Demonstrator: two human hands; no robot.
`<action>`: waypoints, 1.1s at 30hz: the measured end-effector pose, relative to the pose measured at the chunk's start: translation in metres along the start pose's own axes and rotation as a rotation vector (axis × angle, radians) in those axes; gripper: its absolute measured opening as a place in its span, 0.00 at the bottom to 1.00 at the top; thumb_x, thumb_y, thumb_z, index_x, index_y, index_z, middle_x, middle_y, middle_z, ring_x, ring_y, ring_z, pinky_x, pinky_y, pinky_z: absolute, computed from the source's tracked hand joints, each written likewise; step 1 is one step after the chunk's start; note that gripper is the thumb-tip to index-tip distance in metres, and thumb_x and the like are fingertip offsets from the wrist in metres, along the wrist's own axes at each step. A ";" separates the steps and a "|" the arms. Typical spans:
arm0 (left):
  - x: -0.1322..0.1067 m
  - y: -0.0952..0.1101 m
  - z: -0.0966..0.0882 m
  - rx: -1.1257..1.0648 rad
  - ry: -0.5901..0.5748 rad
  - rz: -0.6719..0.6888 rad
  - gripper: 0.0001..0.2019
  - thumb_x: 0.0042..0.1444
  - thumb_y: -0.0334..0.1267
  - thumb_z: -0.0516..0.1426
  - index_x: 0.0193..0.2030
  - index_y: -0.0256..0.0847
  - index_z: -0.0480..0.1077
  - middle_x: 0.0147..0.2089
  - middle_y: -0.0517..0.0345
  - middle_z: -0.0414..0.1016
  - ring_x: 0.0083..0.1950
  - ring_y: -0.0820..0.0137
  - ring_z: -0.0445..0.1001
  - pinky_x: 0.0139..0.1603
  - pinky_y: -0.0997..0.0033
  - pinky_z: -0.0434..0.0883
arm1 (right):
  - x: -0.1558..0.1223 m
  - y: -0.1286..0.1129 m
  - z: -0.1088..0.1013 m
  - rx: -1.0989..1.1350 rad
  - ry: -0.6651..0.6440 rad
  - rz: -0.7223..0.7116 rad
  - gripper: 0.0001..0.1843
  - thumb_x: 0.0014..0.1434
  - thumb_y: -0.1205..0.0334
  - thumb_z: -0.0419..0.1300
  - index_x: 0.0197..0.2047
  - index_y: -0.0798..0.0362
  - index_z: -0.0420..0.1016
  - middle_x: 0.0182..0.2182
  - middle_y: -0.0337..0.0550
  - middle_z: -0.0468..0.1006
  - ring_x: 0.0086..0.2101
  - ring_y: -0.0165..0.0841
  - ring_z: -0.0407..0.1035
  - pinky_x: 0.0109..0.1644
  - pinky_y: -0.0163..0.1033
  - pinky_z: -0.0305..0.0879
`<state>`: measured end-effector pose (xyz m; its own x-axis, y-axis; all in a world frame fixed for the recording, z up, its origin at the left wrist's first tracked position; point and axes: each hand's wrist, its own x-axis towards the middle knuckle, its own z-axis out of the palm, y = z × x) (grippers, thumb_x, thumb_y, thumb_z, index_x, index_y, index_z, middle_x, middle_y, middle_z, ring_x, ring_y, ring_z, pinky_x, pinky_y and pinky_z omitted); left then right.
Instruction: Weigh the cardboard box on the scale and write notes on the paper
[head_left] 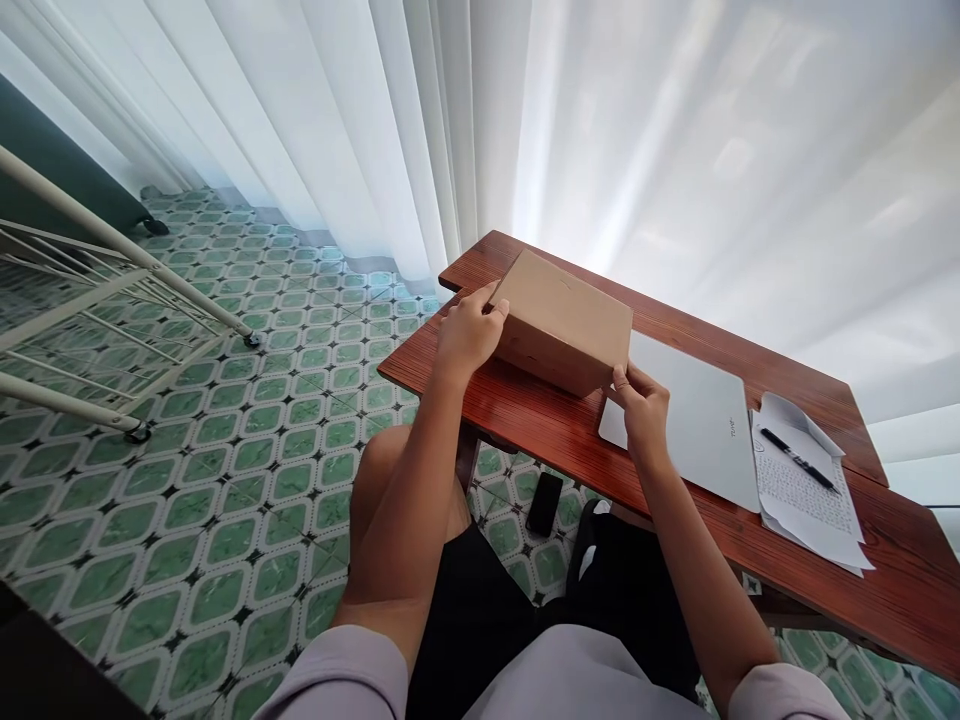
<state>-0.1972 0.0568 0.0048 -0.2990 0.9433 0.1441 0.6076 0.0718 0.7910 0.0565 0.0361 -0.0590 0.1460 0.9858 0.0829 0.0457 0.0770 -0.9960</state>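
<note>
A plain brown cardboard box [566, 310] is at the left part of the wooden table [525, 402], its top closed. My left hand [472, 332] grips the box's left end, with the thumb at the near top edge and the other fingers mostly hidden behind it. At the right end, my right hand [642, 402] holds the near lower corner between thumb and fingers. Whether the box rests fully on the table or is slightly raised, I cannot tell. A silver closed laptop [697, 420] lies flat just right of the box, partly behind my right hand.
Handwritten papers [806, 495] with a black pen [799, 460] on them lie right of the laptop. A dark phone-like object [544, 504] is on the tiled floor below. A white wheeled rack [112, 290] stands at left. White curtains [360, 120] hang behind the table.
</note>
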 end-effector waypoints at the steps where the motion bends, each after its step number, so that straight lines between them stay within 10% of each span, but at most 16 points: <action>1: 0.000 0.000 0.000 0.000 -0.006 -0.001 0.26 0.64 0.45 0.49 0.67 0.48 0.70 0.65 0.57 0.74 0.64 0.53 0.71 0.69 0.52 0.63 | 0.000 0.001 0.000 -0.007 -0.004 -0.007 0.31 0.56 0.42 0.67 0.56 0.53 0.81 0.52 0.44 0.80 0.51 0.39 0.74 0.54 0.49 0.77; 27: 0.005 -0.009 0.007 0.268 -0.090 -0.126 0.29 0.67 0.37 0.43 0.73 0.31 0.59 0.69 0.39 0.67 0.70 0.47 0.66 0.70 0.47 0.62 | 0.009 0.001 0.005 -0.238 -0.077 -0.106 0.30 0.59 0.42 0.65 0.59 0.49 0.78 0.59 0.43 0.76 0.59 0.47 0.72 0.62 0.56 0.73; 33: -0.009 0.003 0.020 0.308 0.233 0.166 0.33 0.59 0.24 0.43 0.73 0.35 0.59 0.69 0.43 0.66 0.72 0.53 0.61 0.71 0.49 0.63 | 0.000 -0.001 0.000 -0.316 -0.116 -0.115 0.36 0.62 0.45 0.62 0.70 0.49 0.66 0.63 0.47 0.72 0.61 0.43 0.70 0.58 0.49 0.77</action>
<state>-0.1780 0.0546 -0.0055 -0.3152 0.8541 0.4137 0.8429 0.0517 0.5356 0.0565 0.0360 -0.0576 0.0096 0.9851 0.1717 0.3614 0.1567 -0.9192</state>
